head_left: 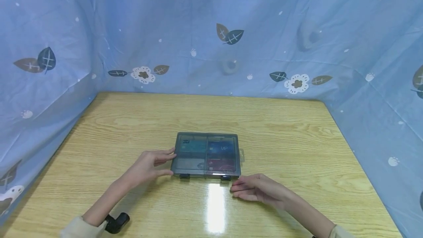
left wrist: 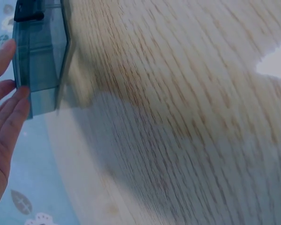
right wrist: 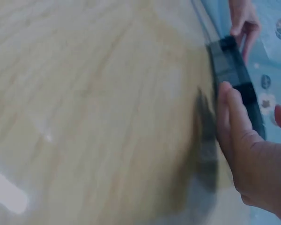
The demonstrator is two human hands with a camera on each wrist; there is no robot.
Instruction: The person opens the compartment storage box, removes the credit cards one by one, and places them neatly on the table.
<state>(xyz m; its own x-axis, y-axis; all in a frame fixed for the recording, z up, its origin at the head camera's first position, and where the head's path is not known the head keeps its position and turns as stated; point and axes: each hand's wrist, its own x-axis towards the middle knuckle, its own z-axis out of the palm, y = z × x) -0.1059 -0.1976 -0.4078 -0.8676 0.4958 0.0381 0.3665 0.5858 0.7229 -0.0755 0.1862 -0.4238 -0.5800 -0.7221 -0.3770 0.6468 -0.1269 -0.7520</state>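
A flat, smoky see-through plastic case (head_left: 206,154) lies on the wooden table with its lid down. Through the lid several cards show: a teal one (head_left: 195,145), a blue one (head_left: 222,147) marked VIP and a dark red one (head_left: 220,164). Two black latches (head_left: 185,176) sit along its front side. My left hand (head_left: 148,166) touches the case's left side, fingers fairly straight, thumb by the front corner. At the front right corner is my right hand (head_left: 259,190), its fingers extended together beside the latch. In the right wrist view, those fingers (right wrist: 236,112) overlap the front side.
The wood-grain table (head_left: 211,116) is bordered at the back and sides by a blue patterned cloth (head_left: 198,28). A clear hanging tab (head_left: 242,155) sticks out from the case's right side. A black device (head_left: 117,223) is at my left wrist.
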